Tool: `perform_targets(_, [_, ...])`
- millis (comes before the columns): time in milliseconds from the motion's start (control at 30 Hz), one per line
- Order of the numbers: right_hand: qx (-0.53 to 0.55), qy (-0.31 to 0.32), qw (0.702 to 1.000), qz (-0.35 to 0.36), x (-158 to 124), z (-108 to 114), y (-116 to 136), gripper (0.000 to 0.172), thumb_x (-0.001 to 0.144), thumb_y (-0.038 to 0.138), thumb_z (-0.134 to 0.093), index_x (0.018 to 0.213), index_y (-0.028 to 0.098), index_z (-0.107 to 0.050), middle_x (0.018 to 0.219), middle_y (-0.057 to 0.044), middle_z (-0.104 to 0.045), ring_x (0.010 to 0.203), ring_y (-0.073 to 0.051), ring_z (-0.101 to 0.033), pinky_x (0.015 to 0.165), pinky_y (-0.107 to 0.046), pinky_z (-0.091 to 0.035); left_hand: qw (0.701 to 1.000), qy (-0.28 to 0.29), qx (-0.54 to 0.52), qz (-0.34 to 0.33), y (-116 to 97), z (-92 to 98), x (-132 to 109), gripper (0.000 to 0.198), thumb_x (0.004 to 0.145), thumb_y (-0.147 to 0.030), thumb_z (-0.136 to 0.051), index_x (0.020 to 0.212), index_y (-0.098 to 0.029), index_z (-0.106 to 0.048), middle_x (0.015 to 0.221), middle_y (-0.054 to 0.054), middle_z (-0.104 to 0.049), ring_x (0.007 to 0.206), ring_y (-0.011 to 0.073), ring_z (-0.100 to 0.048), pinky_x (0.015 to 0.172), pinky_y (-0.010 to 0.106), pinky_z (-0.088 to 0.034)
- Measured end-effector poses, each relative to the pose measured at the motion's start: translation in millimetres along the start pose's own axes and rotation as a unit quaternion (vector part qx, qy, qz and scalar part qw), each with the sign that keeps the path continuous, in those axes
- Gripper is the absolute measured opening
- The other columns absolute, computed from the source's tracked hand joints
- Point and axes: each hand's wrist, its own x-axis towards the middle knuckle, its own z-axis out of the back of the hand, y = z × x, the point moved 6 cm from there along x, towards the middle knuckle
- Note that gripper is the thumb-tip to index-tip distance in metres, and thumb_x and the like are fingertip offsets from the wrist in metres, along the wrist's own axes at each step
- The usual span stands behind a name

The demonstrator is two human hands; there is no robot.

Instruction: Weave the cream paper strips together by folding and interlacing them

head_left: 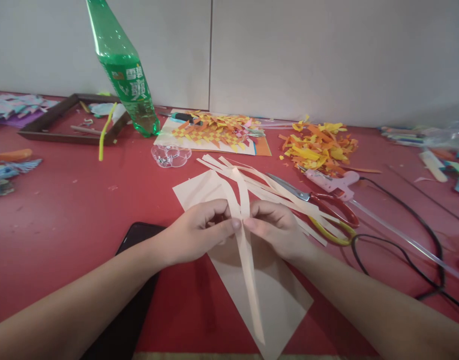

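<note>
Both hands meet at the middle, above a cream sheet of paper (276,292) on the red table. My left hand (202,227) pinches a pale paper strip (248,280) between thumb and fingers. My right hand (274,227) pinches the same strip work just beside it, thumb tips nearly touching. Two strip ends fork upward from the pinch, and a longer part hangs down toward me. Fingers beneath the paper are partly hidden. Behind the right hand lie loose pale strips (221,170) and scissors (289,187) with red and yellow handles.
A green bottle (127,80) stands at the back left beside a brown frame (64,137). Orange and yellow paper scraps (315,147) lie at the back. On the right are a pink glue gun (332,182) and its black cable (435,245). A black phone (127,300) lies under my left forearm.
</note>
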Motion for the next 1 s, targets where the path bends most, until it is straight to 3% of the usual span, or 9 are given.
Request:
perform_targets(167, [-0.02, -0.007, 0.999, 0.025, 0.0, 0.3, 4.5, 0.027, 0.082, 0.032, -0.067, 0.063, 0.017, -0.055, 0.059, 0.003, -0.051, 0.054, -0.009, -0.044, 0.053, -0.023, -0.035, 1.0, -0.006, -0.01, 0.003, 0.0, 0.2, 0.2, 0.024, 0.09, -0.038, -0.053, 0.081, -0.015, -0.054, 0.074, -0.002, -0.047, 0.065, 0.0098, -0.04, 0.055, 0.023, -0.03])
perform_targets(600, [-0.027, -0.038, 0.998, 0.032, 2.2, 3.0, 3.7, 0.027, 0.082, 0.034, -0.067, 0.064, 0.018, -0.056, 0.06, 0.002, -0.055, 0.056, -0.011, -0.049, 0.055, -0.025, -0.039, 0.999, -0.028, -0.014, -0.008, -3.1, 3.1, 0.5, 0.022, 0.09, -0.034, -0.052, 0.079, -0.016, -0.056, 0.07, -0.002, -0.052, 0.066, 0.0105, -0.047, 0.059, 0.023, -0.036])
perform_targets(867, [-0.032, -0.028, 0.999, 0.027, 2.2, 3.0, 4.6, 0.025, 0.085, 0.033, -0.065, 0.066, 0.018, -0.061, 0.062, 0.001, -0.061, 0.058, -0.01, -0.054, 0.059, -0.024, -0.045, 1.0, 0.008, -0.007, 0.002, -1.8, -1.0, -1.5, 0.026, 0.087, -0.04, -0.056, 0.081, -0.016, -0.059, 0.078, 0.001, -0.056, 0.072, 0.0126, -0.05, 0.061, 0.024, -0.039])
perform_targets(1000, [-0.001, 0.017, 1.0, 0.016, 1.7, -3.3, 5.4, 0.024, 0.085, 0.032, -0.065, 0.067, 0.018, -0.061, 0.062, 0.001, -0.064, 0.056, -0.011, -0.057, 0.057, -0.024, -0.048, 1.0, 0.008, -0.014, 0.012, -0.1, -1.3, -1.6, 0.023, 0.087, -0.038, -0.055, 0.082, -0.015, -0.058, 0.074, -0.001, -0.051, 0.068, 0.0116, -0.046, 0.059, 0.024, -0.036])
